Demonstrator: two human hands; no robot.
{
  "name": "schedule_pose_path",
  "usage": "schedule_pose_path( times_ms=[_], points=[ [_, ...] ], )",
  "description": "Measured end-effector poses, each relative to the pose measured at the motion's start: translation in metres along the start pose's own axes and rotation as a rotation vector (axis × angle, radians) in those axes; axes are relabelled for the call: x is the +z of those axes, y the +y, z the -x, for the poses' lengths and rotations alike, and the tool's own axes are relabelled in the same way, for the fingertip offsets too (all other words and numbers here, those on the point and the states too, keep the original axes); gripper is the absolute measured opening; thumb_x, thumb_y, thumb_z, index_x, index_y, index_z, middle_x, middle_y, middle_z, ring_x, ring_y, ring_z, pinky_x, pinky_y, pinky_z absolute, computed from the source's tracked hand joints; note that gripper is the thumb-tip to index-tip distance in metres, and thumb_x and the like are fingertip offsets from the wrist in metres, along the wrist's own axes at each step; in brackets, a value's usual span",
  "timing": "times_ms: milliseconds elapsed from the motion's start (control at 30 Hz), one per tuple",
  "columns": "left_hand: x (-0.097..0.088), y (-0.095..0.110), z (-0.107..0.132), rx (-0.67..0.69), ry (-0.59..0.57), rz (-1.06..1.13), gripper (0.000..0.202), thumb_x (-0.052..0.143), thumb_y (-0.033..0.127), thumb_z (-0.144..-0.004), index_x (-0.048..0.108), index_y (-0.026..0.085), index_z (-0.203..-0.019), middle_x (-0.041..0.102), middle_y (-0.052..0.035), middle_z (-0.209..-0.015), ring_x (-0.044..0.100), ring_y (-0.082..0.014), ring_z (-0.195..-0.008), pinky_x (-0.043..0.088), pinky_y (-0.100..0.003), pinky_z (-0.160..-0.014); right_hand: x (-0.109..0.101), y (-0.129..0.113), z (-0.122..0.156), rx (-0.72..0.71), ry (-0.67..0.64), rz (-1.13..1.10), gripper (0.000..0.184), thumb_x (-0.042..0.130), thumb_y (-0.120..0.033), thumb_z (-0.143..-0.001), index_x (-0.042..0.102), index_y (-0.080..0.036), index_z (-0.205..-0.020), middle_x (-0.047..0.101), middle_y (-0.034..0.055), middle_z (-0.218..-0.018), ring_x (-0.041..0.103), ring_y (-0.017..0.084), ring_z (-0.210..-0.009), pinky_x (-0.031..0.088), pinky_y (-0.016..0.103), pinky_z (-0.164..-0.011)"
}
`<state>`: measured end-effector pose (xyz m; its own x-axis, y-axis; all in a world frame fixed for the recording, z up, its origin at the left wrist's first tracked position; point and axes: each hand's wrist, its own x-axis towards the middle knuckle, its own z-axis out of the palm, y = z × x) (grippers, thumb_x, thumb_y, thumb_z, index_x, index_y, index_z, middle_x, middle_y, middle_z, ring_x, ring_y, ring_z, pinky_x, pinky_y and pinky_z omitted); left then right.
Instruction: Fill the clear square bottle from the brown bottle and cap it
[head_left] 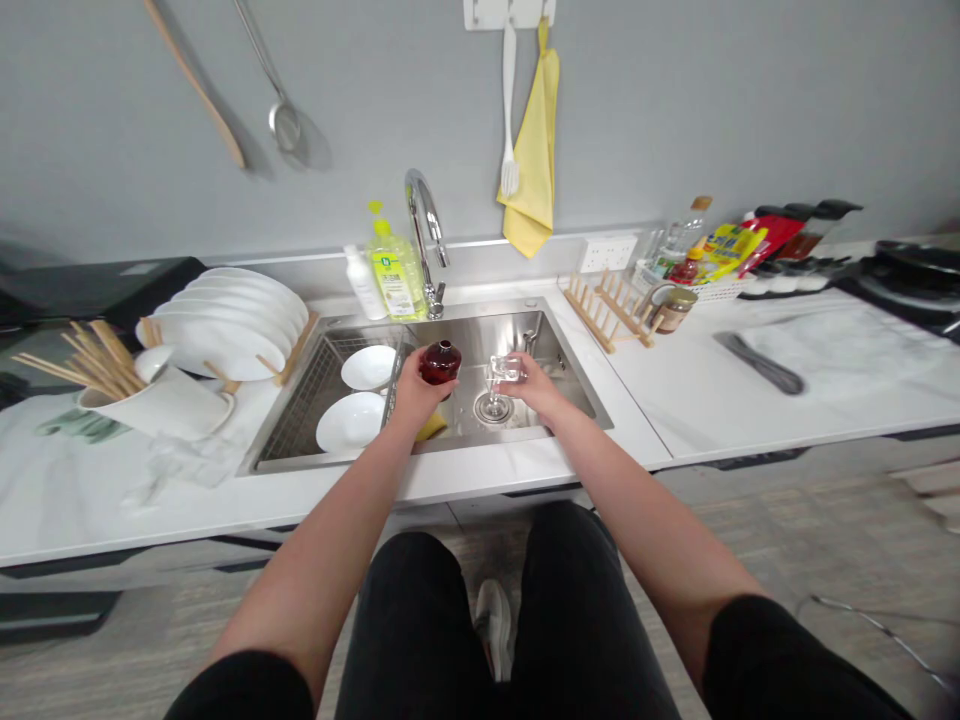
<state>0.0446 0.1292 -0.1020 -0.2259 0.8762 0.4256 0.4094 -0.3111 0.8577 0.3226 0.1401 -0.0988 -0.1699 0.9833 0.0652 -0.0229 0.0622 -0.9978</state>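
Over the sink, my left hand (418, 393) is wrapped round a dark reddish-brown bottle (441, 365) with an open round mouth at its top. To the right of it, my right hand (530, 383) grips a small clear glass (504, 370), tilted above the drain (493, 407). The glass's outline is hard to make out, and a clear streak below it may be water. A yellow sponge or cloth (432, 427) lies partly hidden below my left hand. Bottle and glass are apart.
The steel sink (480, 440) has a chrome faucet (424, 240) behind it. Two white bowls (352, 422) sit in its left side rack. Racked plates (225, 320) and a utensil holder (169, 405) stand left; a wooden rack (611, 310) and a jar (675, 311) stand right.
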Motion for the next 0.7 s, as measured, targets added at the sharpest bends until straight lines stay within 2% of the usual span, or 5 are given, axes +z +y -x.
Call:
schedule_pose_path(
  times_ms=[133, 233, 367, 567, 700],
  points=[
    [-0.006, -0.006, -0.004, -0.001, -0.05, -0.041, 0.09, 0.104, 0.029, -0.069, 0.065, 0.022, -0.149, 0.078, -0.0141, -0.147, 0.079, -0.0334, -0.133, 0.061, -0.057, -0.125, -0.005, 0.001, -0.001, -0.044, -0.034, 0.089, 0.086, 0.106, -0.046, -0.059, 0.063, -0.029, -0.131, 0.078, 0.0053, -0.129, 0.076, 0.026, -0.109, 0.065, 0.044, -0.1],
    [-0.01, -0.003, -0.004, 0.035, -0.061, -0.083, 0.088, 0.103, 0.028, -0.068, 0.066, 0.022, -0.148, 0.078, -0.0142, -0.148, 0.078, -0.0343, -0.134, 0.059, -0.057, -0.126, -0.005, 0.001, -0.002, -0.107, -0.014, 0.185, 0.088, 0.107, -0.05, -0.059, 0.065, -0.028, -0.134, 0.077, 0.0063, -0.133, 0.073, 0.023, -0.099, 0.065, 0.041, -0.094],
    [-0.011, 0.003, 0.002, 0.074, -0.101, -0.109, 0.087, 0.103, 0.028, -0.069, 0.067, 0.023, -0.149, 0.079, -0.0118, -0.145, 0.079, -0.0344, -0.132, 0.06, -0.055, -0.125, -0.006, 0.004, -0.002, -0.142, 0.021, 0.306, 0.088, 0.109, -0.052, -0.059, 0.068, -0.028, -0.134, 0.079, 0.0055, -0.126, 0.07, 0.021, -0.09, 0.062, 0.041, -0.091],
    [-0.007, 0.007, 0.008, 0.171, -0.144, -0.172, 0.086, 0.104, 0.03, -0.072, 0.068, 0.021, -0.15, 0.079, -0.0135, -0.148, 0.078, -0.0347, -0.133, 0.059, -0.054, -0.124, -0.009, 0.008, -0.001, -0.178, -0.009, 0.35, 0.084, 0.108, -0.052, -0.064, 0.07, -0.026, -0.135, 0.08, 0.0052, -0.125, 0.071, 0.021, -0.088, 0.061, 0.04, -0.088],
    [-0.008, 0.011, 0.011, 0.24, -0.167, -0.259, 0.088, 0.104, 0.029, -0.074, 0.068, 0.024, -0.154, 0.077, -0.0132, -0.153, 0.075, -0.0359, -0.141, 0.056, -0.055, -0.129, -0.009, 0.007, 0.0, -0.22, -0.046, 0.379, 0.078, 0.108, -0.053, -0.067, 0.073, -0.026, -0.132, 0.081, 0.0052, -0.121, 0.073, 0.024, -0.095, 0.06, 0.04, -0.089]
  ],
)
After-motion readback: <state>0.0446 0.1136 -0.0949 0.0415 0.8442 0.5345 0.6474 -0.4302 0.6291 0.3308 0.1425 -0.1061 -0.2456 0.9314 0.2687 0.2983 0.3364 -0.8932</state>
